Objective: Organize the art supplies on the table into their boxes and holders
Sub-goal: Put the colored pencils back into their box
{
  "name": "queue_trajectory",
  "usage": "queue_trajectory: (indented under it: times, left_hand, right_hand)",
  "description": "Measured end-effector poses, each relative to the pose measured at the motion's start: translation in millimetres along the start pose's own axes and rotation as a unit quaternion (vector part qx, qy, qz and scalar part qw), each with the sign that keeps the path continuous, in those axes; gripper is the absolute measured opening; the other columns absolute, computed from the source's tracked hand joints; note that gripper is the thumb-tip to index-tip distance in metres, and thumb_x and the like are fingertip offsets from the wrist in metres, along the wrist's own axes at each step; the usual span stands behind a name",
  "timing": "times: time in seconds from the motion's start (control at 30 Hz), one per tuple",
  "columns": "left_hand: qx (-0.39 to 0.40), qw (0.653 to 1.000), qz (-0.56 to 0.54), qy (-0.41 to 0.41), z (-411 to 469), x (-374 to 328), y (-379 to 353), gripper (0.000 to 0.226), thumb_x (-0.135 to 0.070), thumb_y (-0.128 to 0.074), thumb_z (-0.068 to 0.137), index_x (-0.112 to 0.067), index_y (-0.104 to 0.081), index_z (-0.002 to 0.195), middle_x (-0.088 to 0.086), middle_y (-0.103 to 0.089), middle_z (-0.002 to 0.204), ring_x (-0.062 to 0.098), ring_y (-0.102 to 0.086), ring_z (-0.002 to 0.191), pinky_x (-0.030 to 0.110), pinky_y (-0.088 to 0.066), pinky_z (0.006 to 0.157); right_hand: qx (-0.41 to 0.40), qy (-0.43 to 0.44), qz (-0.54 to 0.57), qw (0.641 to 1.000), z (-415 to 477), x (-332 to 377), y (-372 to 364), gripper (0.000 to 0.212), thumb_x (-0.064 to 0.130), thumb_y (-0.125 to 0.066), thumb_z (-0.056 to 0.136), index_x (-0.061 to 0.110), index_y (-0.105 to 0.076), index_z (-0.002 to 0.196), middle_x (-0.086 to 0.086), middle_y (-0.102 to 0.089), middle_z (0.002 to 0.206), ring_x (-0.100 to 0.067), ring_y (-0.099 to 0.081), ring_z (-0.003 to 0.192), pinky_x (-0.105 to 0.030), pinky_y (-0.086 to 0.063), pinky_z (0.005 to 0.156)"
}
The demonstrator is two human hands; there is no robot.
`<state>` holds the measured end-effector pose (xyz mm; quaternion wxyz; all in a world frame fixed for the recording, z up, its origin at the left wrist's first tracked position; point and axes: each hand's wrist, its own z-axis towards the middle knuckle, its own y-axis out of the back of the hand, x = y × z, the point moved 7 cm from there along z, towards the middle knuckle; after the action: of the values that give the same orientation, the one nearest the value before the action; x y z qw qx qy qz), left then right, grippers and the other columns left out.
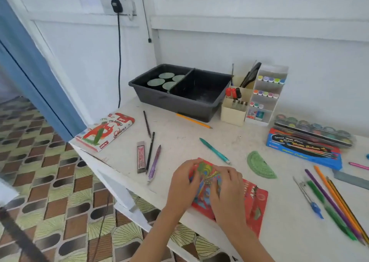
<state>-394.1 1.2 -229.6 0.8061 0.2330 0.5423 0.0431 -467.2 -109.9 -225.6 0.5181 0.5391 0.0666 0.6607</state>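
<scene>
right, both hands are down on one flat red cardboard box with a peacock picture, lying at the near edge of the white table. left hand curls over the box's far left corner, right hand just beside it, fingers bent and gripping the lid.

to the left lie two dark pencils, one purple pen and one slim lead case. one teal pen and one green half-round protractor lie just beyond the box. four long coloured pencils lie out right.

at the back, a dark grey two-compartment tray holds four round green lids in its left half.
</scene>
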Motion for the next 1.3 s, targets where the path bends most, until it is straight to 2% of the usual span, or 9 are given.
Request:
queue_trajectory:
  times: [0.17, 0.3, 0.43, 0.57, 0.73, 0.97, 1.13, 1.2, 1.3]
  left_hand:
    - [-0.074, 0.995, 0.057, 0.025, 13.6, 24.5, 57.1, 0.036, 0.000, -0.049, 0.090, -0.029, -0.060, 0.107, -0.024, -0.059, 0.107, 0.001, -0.052, 0.113, 0.019, -0.039, 0.098]
    - [-0.108, 0.988, 0.093, 0.057, 34.8, 47.4, 99.7, 0.025, -0.004, -0.053, 0.091, -0.017, -0.067, 0.106, -0.014, -0.064, 0.105, 0.002, -0.056, 0.099, 0.015, -0.043, 0.090]
    - [-0.098, 0.985, 0.123, 0.071, 58.5, 70.6, 134.2, 0.029, 0.000, -0.052, 0.087, -0.015, -0.067, 0.106, -0.004, -0.068, 0.107, 0.009, -0.058, 0.100, 0.020, -0.041, 0.091]
    - [-0.080, 0.986, 0.140, 0.051, 86.8, 100.0, 169.3, 0.031, 0.003, -0.051, 0.086, -0.015, -0.067, 0.105, -0.004, -0.067, 0.105, 0.008, -0.058, 0.099, 0.021, -0.043, 0.093]
    - [-0.049, 0.977, 0.204, 0.021, 124.3, 124.2, 189.9, 0.029, 0.000, -0.049, 0.090, -0.015, -0.066, 0.110, -0.002, -0.065, 0.112, 0.010, -0.054, 0.108, 0.016, -0.033, 0.097]
    - [0.137, 0.913, 0.366, -0.113, 183.0, 141.5, 161.7, 0.060, 0.017, -0.040, 0.085, -0.017, -0.051, 0.133, 0.005, -0.047, 0.140, 0.020, -0.037, 0.130, 0.029, -0.026, 0.107]
    - [0.287, 0.808, 0.476, -0.195, 210.8, 158.2, 130.8, 0.070, 0.015, -0.039, 0.087, -0.023, -0.030, 0.146, -0.002, -0.010, 0.158, 0.017, -0.006, 0.146, 0.032, -0.013, 0.114]
    - [0.301, 0.801, 0.469, -0.222, 220.8, 162.6, 122.5, 0.057, 0.007, -0.044, 0.092, -0.024, -0.042, 0.140, -0.004, -0.021, 0.156, 0.014, -0.012, 0.145, 0.029, -0.015, 0.111]
    - [0.276, 0.833, 0.412, -0.245, 230.3, 155.8, 117.5, 0.029, -0.007, -0.054, 0.093, -0.019, -0.064, 0.118, -0.001, -0.051, 0.139, 0.017, -0.038, 0.134, 0.027, -0.023, 0.101]
  right_hand:
    - [0.098, 0.053, 0.058, 0.992, 21.5, 49.2, -55.2, 0.023, 0.008, -0.051, 0.087, 0.016, -0.064, 0.104, 0.001, -0.059, 0.101, -0.017, -0.047, 0.098, -0.033, -0.040, 0.085]
    - [0.148, 0.051, 0.033, 0.987, 44.8, 83.8, -96.8, 0.022, 0.016, -0.050, 0.091, 0.018, -0.066, 0.107, 0.000, -0.064, 0.104, -0.018, -0.049, 0.101, -0.032, -0.040, 0.086]
    - [0.179, 0.027, -0.052, 0.982, 71.5, 110.3, -138.0, 0.030, 0.034, -0.045, 0.096, 0.022, -0.064, 0.115, 0.001, -0.065, 0.108, -0.018, -0.049, 0.104, -0.030, -0.038, 0.089]
    - [0.209, -0.006, -0.174, 0.962, 87.1, 120.7, -177.7, 0.037, 0.048, -0.041, 0.095, 0.019, -0.063, 0.103, 0.002, -0.063, 0.102, -0.019, -0.050, 0.103, -0.031, -0.038, 0.087]
    - [0.201, -0.046, -0.234, 0.950, 93.2, 120.0, -193.4, 0.019, 0.034, -0.042, 0.096, 0.021, -0.055, 0.092, 0.004, -0.061, 0.098, -0.017, -0.051, 0.099, -0.028, -0.037, 0.080]
    - [0.075, -0.221, -0.041, 0.972, 119.4, 103.1, -185.8, 0.026, 0.033, -0.066, 0.081, 0.016, -0.062, 0.061, 0.003, -0.059, 0.057, -0.020, -0.059, 0.064, -0.029, -0.051, 0.054]
    - [0.061, -0.331, 0.184, 0.923, 140.0, 81.9, -167.1, 0.016, 0.023, -0.060, 0.089, 0.007, -0.063, 0.090, -0.008, -0.068, 0.068, -0.022, -0.065, 0.051, -0.037, -0.058, 0.063]
    - [0.064, -0.364, 0.215, 0.904, 138.3, 70.9, -163.6, 0.015, 0.023, -0.057, 0.092, 0.008, -0.059, 0.095, -0.007, -0.068, 0.070, -0.018, -0.061, 0.047, -0.029, -0.053, 0.052]
    - [0.057, -0.415, 0.228, 0.879, 133.3, 57.6, -155.8, 0.015, 0.018, -0.055, 0.093, 0.006, -0.062, 0.100, -0.009, -0.064, 0.076, -0.016, -0.051, 0.053, -0.023, -0.042, 0.048]
